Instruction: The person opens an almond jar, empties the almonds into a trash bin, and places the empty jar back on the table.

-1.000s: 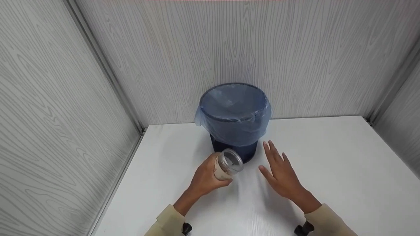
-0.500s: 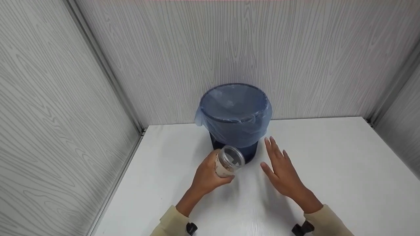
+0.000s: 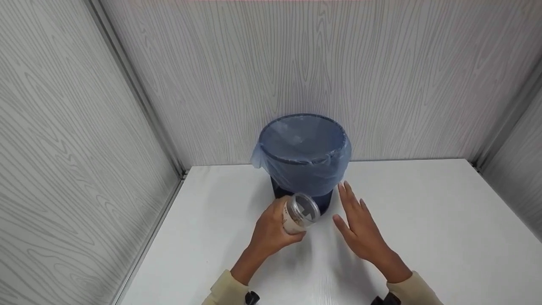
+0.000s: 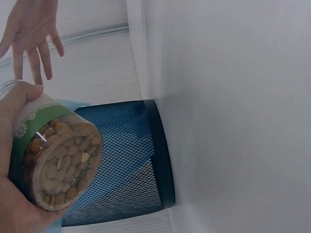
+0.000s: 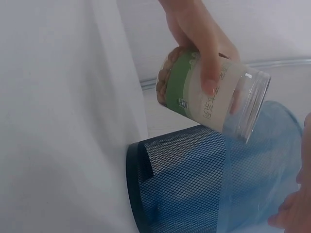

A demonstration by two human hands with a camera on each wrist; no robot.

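Before the bin (image 3: pixel 303 159):
Left hand (image 3: pixel 269 231): gripped a tilted nut jar (image 3: pixel 298 213), apparently mid-carry.
Right hand (image 3: pixel 360 226): fingers straight, empty, beside the bin.
Next: likely lifting the jar over the rim.

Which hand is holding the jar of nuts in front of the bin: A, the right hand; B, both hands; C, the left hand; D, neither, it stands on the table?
C: the left hand is wrapped round the jar, held tilted in front of the bin, while the right hand is beside it with straight fingers, holding nothing.
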